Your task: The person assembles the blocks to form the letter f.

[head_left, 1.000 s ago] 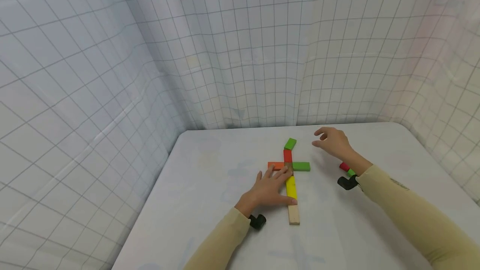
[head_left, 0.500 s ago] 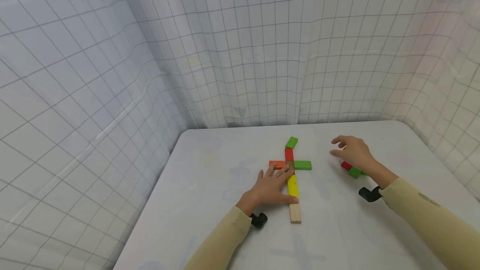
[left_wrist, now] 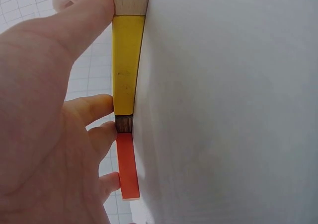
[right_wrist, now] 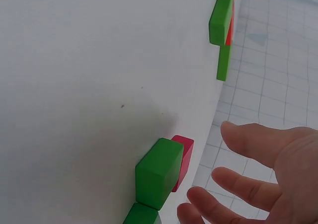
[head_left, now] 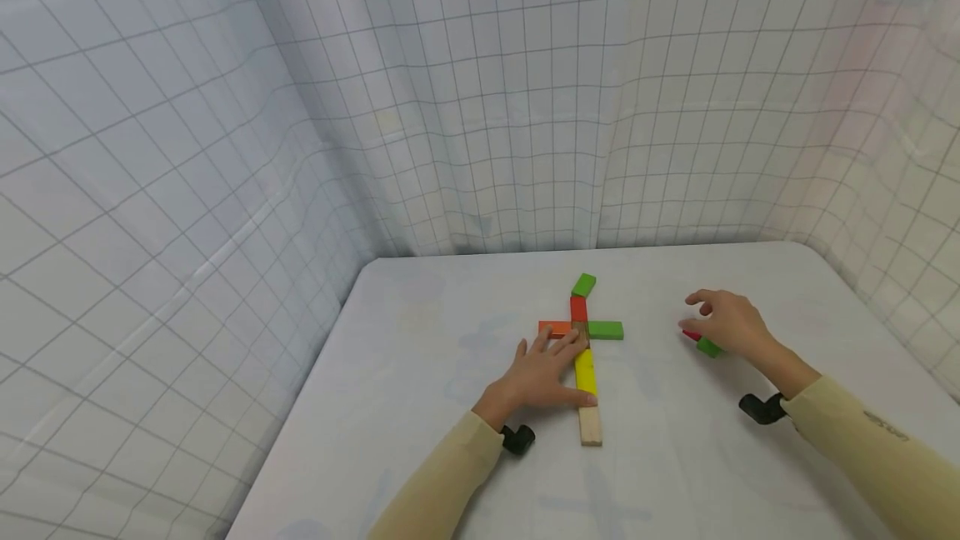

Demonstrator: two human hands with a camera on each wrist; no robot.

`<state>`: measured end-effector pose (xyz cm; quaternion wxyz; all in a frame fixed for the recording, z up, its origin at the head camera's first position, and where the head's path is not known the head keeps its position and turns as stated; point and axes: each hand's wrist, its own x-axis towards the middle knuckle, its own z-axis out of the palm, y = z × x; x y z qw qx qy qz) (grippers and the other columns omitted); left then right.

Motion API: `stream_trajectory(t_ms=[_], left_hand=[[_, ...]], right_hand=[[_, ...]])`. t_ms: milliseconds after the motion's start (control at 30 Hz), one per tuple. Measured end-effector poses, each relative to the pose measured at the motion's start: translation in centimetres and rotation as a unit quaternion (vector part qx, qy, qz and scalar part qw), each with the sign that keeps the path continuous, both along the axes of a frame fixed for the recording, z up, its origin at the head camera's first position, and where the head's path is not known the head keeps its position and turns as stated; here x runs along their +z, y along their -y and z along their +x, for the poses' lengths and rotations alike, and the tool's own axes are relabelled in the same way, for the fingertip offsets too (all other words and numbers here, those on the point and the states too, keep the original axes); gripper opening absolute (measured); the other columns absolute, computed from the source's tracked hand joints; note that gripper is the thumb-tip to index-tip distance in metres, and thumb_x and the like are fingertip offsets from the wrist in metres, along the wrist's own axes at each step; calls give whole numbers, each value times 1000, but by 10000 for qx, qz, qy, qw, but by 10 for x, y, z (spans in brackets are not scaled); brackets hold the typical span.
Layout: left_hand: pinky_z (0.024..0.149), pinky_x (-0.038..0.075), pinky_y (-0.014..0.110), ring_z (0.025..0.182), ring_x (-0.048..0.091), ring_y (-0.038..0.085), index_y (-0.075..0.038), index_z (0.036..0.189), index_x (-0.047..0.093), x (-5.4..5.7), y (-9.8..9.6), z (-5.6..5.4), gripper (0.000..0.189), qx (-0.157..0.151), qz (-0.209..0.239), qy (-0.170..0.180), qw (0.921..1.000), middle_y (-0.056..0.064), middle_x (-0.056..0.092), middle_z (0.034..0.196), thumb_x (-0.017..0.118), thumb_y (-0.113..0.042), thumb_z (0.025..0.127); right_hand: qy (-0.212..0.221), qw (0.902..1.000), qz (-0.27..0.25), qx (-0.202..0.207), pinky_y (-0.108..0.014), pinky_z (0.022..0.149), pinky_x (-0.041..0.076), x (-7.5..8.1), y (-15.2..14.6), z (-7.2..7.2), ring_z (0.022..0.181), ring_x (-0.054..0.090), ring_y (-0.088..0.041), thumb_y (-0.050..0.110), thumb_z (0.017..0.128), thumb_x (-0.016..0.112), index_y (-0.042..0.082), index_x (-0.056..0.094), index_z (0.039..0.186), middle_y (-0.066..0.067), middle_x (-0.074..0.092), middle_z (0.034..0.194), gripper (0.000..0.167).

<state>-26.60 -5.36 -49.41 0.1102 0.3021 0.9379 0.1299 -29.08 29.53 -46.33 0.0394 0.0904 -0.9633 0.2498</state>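
Note:
My left hand (head_left: 534, 377) rests with spread fingers on a cross of coloured wooden blocks. Its thumb touches where the yellow block (head_left: 585, 369) meets the plain wood block (head_left: 590, 426). Its other fingertips lie on the brown block (left_wrist: 124, 123) and orange block (left_wrist: 128, 167). My right hand (head_left: 727, 323), fingers loosely bent and holding nothing, hovers above a small group at the right. That group has a red block (right_wrist: 185, 159), a green block (right_wrist: 159, 174) and a second green block (right_wrist: 142, 215), cut off by the right wrist view's edge.
Beyond the left hand, a red block (head_left: 578, 308) tops the cross, with a slanted green block (head_left: 583, 285) at its far end. Another green block (head_left: 605, 330) forms the right arm. Gridded white curtains (head_left: 480, 107) enclose the white table (head_left: 420, 340).
My right hand has moved right and toward me, from beside the cross to over the loose red and green blocks, partly covering them. The left hand has stayed on the cross.

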Motion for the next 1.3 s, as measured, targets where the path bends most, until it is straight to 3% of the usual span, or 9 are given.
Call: stream_trajectory(t_ms=[367,967,1300], left_hand=[[116,6,67,154,0,31,-37,161,23,1,0,1,93,35,30,50,10000,-13,9,168,60,-74,85],[116,6,67,154,0,31,-38,161,23,-2,0,-2,93,37,51,63,10000,-14,9,168,60,-75,84],[116,6,66,154,1,30,-38,161,23,0,1,0,94,55,85,116,9999,-14,9,167,60,-76,83]], right_hand=[[38,9999,131,76,-41,62,50,-6,-2,4,77,63,-27,23,87,78,-6,69,115,-14,70,90,41],[-53,9999,57,-108,-34,59,47,-18,-3,4,74,61,-25,17,82,80,-8,70,112,-15,70,87,40],[-78,9998,19,-168,-41,64,50,-22,-1,7,80,62,-31,15,79,82,-10,70,111,-21,70,92,42]])
